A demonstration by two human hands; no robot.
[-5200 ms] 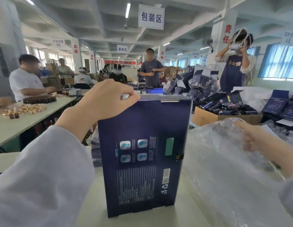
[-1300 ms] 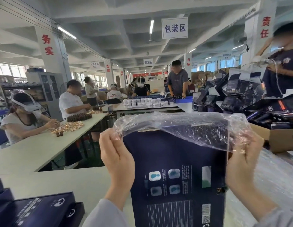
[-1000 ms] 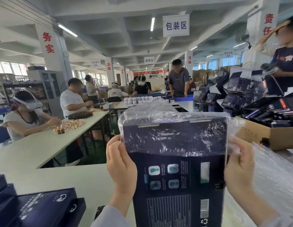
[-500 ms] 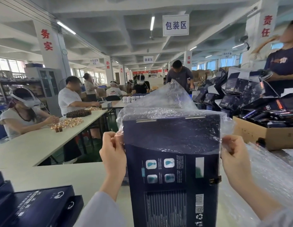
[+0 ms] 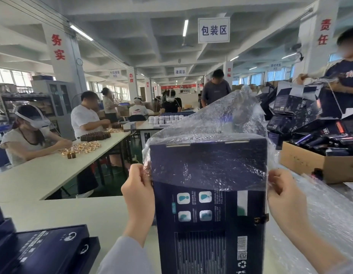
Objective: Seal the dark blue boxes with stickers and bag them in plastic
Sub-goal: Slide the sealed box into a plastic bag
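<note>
A dark blue box [image 5: 209, 204] stands upright right in front of the person, its printed panel with four pale icons and lines of small text turned toward them. Its lower end runs out of view, so I cannot tell whether it rests on the surface [image 5: 73, 212]. A clear plastic bag [image 5: 221, 123] sits over the top of the box like a hood. It covers the upper part, its open edge crosses the front just above the icons, and its loose end stands up crumpled above the box top.

The left hand [image 5: 139, 191] is at the box's left edge and the right hand [image 5: 283, 194] at its right edge. On each, the fingers are curled in and pinch the bag's rim against the side of the box.

Flat dark blue boxes [image 5: 43, 250] lie stacked on the surface at the lower left. More clear plastic [image 5: 329, 214] is heaped to the right, and behind it a cardboard carton [image 5: 314, 167] holds dark packages. Beyond that, open dark blue cartons [image 5: 294, 107] are piled high. At a long table [image 5: 43, 171] to the left, seated workers handle small brown bottles, and a white sign [image 5: 213, 30] hangs from the ceiling
</note>
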